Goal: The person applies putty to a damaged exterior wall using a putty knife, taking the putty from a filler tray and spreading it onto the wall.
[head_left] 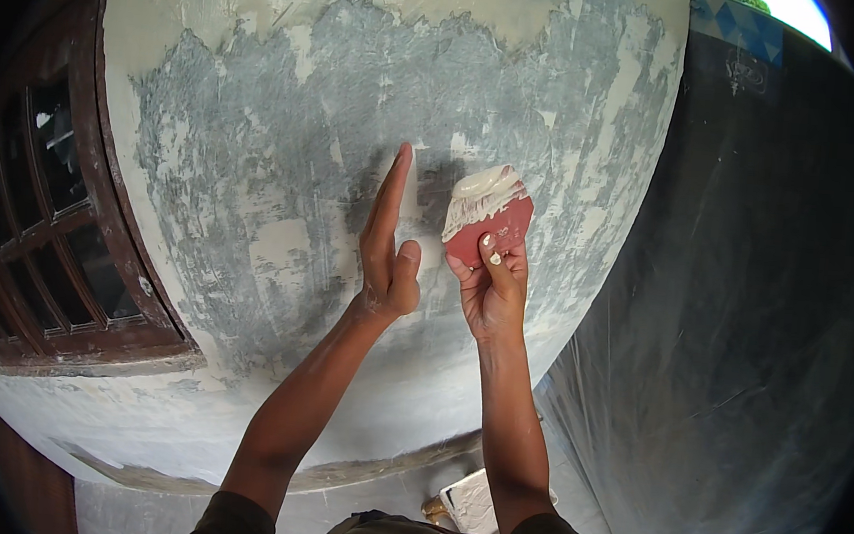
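In front of a wall (301, 86) patched with grey and off-white filler, my right hand (496, 293) grips a red putty spreader (495, 234). The thumb presses on its face, and a thick smear of creamy white putty (488, 190) covers its upper left part. To the left, my left hand (385, 254) is raised edge-on with its fingers stretched straight up and the thumb apart. It holds nothing that I can see. Whether its fingertips touch the wall cannot be made out. White specks of putty stick to my right thumb.
A brown wooden window frame (74, 229) with dark panes is set into the wall on the left. Dark plastic sheeting (748, 272) hangs on the right. Low down by my right arm lies a whitish, putty-smeared tray or slab (474, 502).
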Tool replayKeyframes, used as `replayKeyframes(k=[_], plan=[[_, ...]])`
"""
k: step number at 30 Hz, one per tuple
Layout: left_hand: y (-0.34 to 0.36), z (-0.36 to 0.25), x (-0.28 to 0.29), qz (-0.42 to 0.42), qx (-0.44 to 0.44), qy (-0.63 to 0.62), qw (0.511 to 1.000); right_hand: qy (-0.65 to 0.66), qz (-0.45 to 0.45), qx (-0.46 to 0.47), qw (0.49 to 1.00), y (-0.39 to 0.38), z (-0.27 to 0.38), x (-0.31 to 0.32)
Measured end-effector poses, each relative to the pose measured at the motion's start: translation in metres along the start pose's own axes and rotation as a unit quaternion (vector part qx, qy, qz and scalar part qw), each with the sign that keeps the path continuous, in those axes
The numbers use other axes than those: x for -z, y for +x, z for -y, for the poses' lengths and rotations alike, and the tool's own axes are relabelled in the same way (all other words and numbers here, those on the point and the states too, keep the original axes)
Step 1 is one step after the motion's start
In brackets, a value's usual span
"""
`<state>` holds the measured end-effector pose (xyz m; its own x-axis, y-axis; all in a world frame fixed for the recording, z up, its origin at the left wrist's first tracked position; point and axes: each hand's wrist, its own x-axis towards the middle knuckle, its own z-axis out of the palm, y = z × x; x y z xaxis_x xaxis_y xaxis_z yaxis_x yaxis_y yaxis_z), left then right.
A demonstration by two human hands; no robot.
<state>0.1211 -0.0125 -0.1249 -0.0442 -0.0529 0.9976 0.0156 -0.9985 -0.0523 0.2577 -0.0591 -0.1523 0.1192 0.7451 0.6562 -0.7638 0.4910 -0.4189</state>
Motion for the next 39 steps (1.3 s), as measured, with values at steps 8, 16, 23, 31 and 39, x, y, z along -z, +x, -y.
replayKeyframes(k=[8,16,23,31,39], plan=[[0.073,0.029,-0.012,-0.003,-0.112,0.077,0.991,-0.009,0.003,0.048,0.999,0.059,0.028,-0.001],[0.119,0.049,-0.015,-0.015,-0.180,0.116,0.977,-0.008,0.027,0.058,0.998,0.095,0.054,-0.004],[0.153,0.054,-0.004,0.017,-0.176,0.182,0.967,-0.203,0.001,0.242,0.949,0.143,0.096,-0.041],[0.153,0.067,-0.009,0.041,-0.212,0.204,0.955,-0.479,0.015,0.608,0.633,0.245,0.137,-0.076],[0.150,0.064,-0.009,0.042,-0.187,0.216,0.957,-0.639,0.020,0.656,0.401,0.294,0.153,-0.093]])
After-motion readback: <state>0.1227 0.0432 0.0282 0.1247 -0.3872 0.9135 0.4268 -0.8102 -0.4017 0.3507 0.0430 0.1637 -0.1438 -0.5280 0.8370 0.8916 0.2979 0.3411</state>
